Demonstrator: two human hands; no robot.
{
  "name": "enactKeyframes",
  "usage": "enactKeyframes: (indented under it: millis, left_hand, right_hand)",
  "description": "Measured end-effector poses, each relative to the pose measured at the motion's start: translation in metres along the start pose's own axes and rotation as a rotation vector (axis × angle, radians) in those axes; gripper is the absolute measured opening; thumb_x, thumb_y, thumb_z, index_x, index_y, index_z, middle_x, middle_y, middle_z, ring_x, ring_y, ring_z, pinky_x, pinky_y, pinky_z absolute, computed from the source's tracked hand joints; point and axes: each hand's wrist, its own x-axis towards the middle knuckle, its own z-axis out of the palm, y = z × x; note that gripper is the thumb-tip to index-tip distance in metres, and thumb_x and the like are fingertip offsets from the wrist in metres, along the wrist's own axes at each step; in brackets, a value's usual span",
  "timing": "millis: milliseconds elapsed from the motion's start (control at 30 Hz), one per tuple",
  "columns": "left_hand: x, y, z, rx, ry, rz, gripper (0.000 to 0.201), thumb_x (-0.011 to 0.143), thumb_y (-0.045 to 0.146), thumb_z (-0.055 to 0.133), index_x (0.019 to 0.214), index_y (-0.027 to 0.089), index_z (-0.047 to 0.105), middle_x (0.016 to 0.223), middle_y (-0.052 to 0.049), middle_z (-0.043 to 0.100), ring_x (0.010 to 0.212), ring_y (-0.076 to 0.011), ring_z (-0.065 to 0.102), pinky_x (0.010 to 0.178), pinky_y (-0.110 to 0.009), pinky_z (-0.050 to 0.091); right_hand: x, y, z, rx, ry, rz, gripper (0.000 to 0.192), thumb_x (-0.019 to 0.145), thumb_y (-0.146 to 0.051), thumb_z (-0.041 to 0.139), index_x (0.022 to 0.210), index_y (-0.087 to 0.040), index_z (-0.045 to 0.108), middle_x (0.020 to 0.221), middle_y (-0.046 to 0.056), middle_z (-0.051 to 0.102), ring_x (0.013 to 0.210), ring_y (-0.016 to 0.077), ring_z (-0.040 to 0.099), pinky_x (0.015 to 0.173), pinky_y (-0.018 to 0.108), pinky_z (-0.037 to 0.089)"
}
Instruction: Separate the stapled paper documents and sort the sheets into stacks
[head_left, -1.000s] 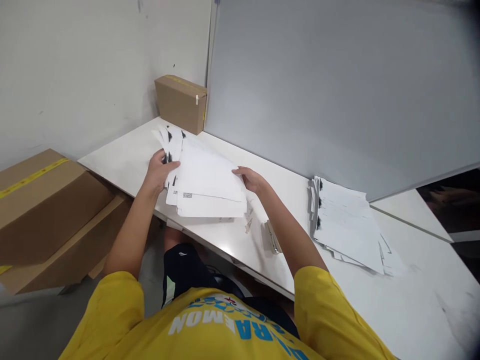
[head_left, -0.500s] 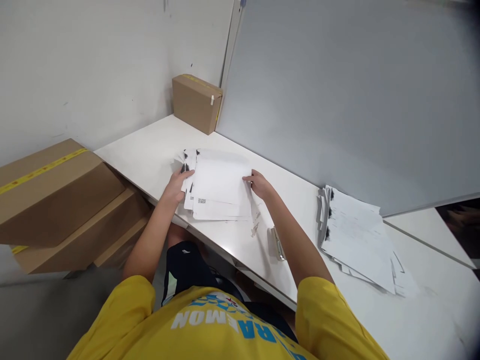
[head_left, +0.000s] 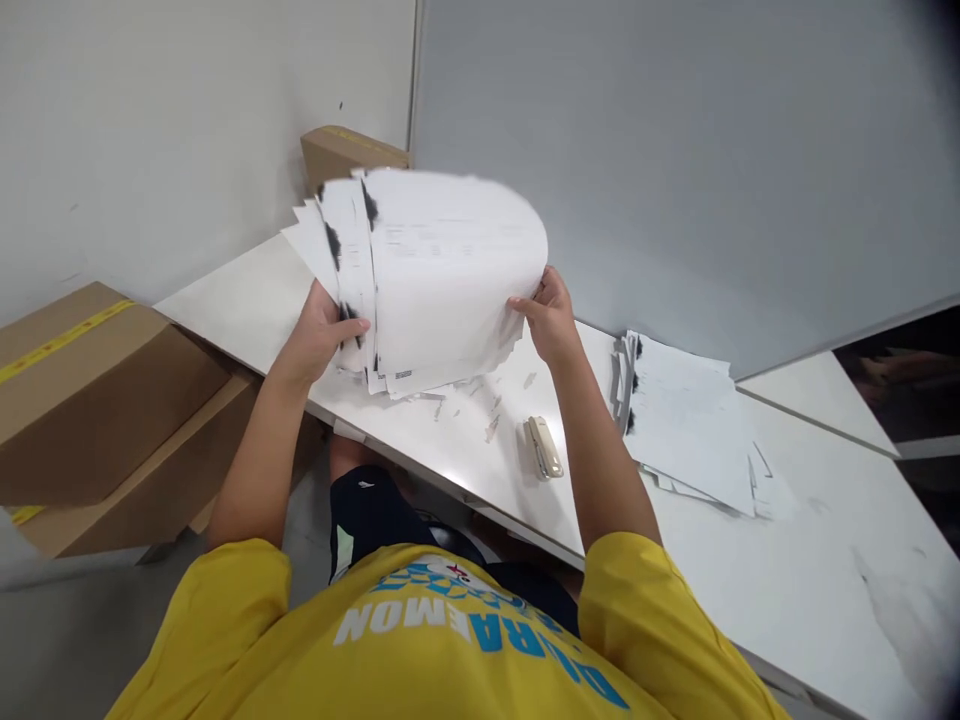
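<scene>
Both hands clamp the sheaf of papers upright, its lower edge just above the white table. The left hand pinches the fanned left edge and the right hand pinches the right edge, so the sheaf's long axis runs between them. The stapler lies on the table, nearer the right hand.

Bright, even indoor light fills the scene — shadows are soft and faint. A mild sheen lies on the tabletop near its front edge. The raised sheaf of papers is motion-blurred at its top. Frame edges bend — corners darken at right.
</scene>
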Motion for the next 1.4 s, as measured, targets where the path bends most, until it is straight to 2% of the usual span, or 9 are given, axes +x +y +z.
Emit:
enactKeyframes:
  millis: [100,200,267,367,467,667,933,1167,1400]
  left_hand:
    - [-0.004,0.012,0.017,-0.073,0.151,0.075,0.079,0.062,0.042,0.087,0.131,0.028,0.053,0.133,-0.007,0.063,0.137,-0.0301,0.050,0.117,-0.046,0.040]
    - [-0.011,0.021,0.028,0.008,0.276,-0.050,0.077,0.056,0.035,0.092,0.124,0.032,0.058,0.127,-0.004,0.066,0.135,-0.0276,0.052,0.115,-0.041,0.044]
    - [-0.019,0.026,0.031,0.086,0.276,-0.165,0.068,0.056,0.030,0.092,0.117,0.031,0.063,0.123,-0.004,0.068,0.134,-0.0280,0.054,0.114,-0.040,0.045]
    - [-0.030,0.032,0.034,0.163,0.240,-0.171,0.059,0.057,0.028,0.092,0.111,0.030,0.067,0.117,-0.005,0.070,0.133,-0.0287,0.055,0.117,-0.041,0.043]
    - [-0.033,0.035,0.039,0.198,0.235,-0.084,0.057,0.061,0.033,0.090,0.113,0.030,0.067,0.115,-0.004,0.071,0.132,-0.0288,0.056,0.117,-0.043,0.044]
    - [-0.021,0.033,0.046,0.144,0.314,-0.086,0.058,0.059,0.037,0.090,0.111,0.024,0.068,0.115,-0.005,0.071,0.127,-0.0314,0.060,0.110,-0.043,0.051]
    - [-0.013,0.011,0.050,0.141,0.381,-0.006,0.065,0.063,0.052,0.083,0.120,0.028,0.060,0.128,-0.004,0.066,0.134,-0.0277,0.054,0.112,-0.037,0.048]
    - [-0.015,0.001,0.048,0.168,0.391,0.104,0.072,0.064,0.052,0.087,0.120,0.019,0.056,0.118,-0.006,0.069,0.121,-0.0236,0.061,0.110,-0.038,0.049]
    - [-0.022,-0.007,0.035,0.260,0.393,0.129,0.099,0.048,0.075,0.082,0.123,0.021,0.049,0.133,-0.009,0.059,0.139,-0.0262,0.045,0.117,-0.036,0.038]
  right_hand:
    - [-0.030,-0.014,0.001,-0.020,0.061,-0.046,0.049,0.067,-0.040,0.078,0.108,-0.029,0.053,0.123,0.004,0.064,0.125,0.0274,0.054,0.104,0.043,0.049]
    - [-0.057,-0.023,0.004,-0.028,0.134,-0.008,0.047,0.069,-0.040,0.077,0.109,-0.030,0.054,0.126,0.004,0.062,0.130,0.0282,0.050,0.105,0.044,0.047]
    - [-0.070,-0.025,0.006,-0.039,0.170,0.024,0.045,0.070,-0.038,0.076,0.110,-0.031,0.055,0.127,0.004,0.062,0.131,0.0286,0.049,0.105,0.043,0.047]
    - [-0.081,-0.024,0.006,-0.042,0.177,0.058,0.046,0.070,-0.034,0.073,0.113,-0.029,0.058,0.128,0.005,0.063,0.131,0.0290,0.050,0.105,0.042,0.047]
    - [-0.085,-0.021,0.006,0.021,0.147,0.092,0.047,0.068,-0.026,0.072,0.114,-0.028,0.059,0.128,0.005,0.064,0.129,0.0291,0.052,0.107,0.042,0.045]
    - [-0.084,-0.020,0.010,0.135,0.146,0.099,0.050,0.065,-0.022,0.073,0.113,-0.030,0.057,0.127,0.002,0.063,0.130,0.0271,0.050,0.111,0.041,0.041]
    - [-0.086,-0.006,0.021,0.046,0.147,0.107,0.038,0.072,-0.031,0.072,0.106,-0.031,0.054,0.114,0.001,0.062,0.117,0.0250,0.055,0.102,0.039,0.046]
    - [-0.086,-0.002,0.021,0.036,0.161,0.157,0.042,0.072,-0.042,0.070,0.107,-0.030,0.050,0.116,0.002,0.061,0.116,0.0254,0.054,0.100,0.037,0.046]
    - [-0.087,0.003,0.021,0.113,0.170,0.144,0.042,0.070,-0.042,0.071,0.104,-0.029,0.051,0.111,0.002,0.062,0.110,0.0244,0.057,0.098,0.039,0.048]
